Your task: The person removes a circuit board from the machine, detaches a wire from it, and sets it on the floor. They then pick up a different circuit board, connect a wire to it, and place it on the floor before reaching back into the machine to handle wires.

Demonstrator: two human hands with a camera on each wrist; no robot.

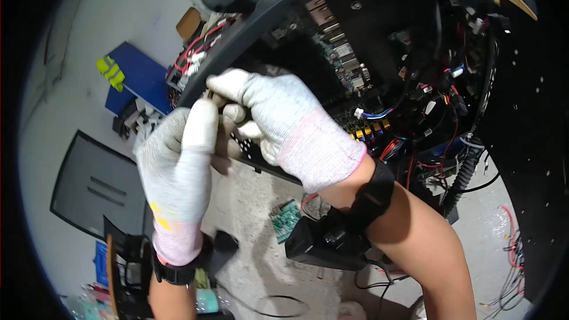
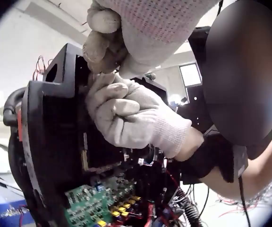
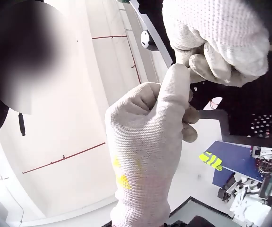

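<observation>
Both hands wear white knit gloves and meet at the near edge of a large black housing [image 1: 272,29] with circuit boards inside. My left hand [image 1: 181,157], marked with yellow on the glove, has its thumb extended and its other fingers curled. Right against that thumb, my right hand [image 1: 284,115] pinches with thumb and forefinger, its remaining fingers folded in. A small, thin part [image 1: 209,92] shows between the fingertips of the two hands; its kind cannot be made out, as the gloves hide most of it. In the left wrist view the right hand [image 2: 126,113] lies close over the housing.
Inside the housing are a green board with yellow components [image 2: 122,208] and loose wires with a white connector [image 1: 360,113]. A green circuit board [image 1: 287,221] lies below on the floor. A blue panel [image 1: 139,74] with a yellow vest stands at the left, above a grey-panelled frame [image 1: 89,181].
</observation>
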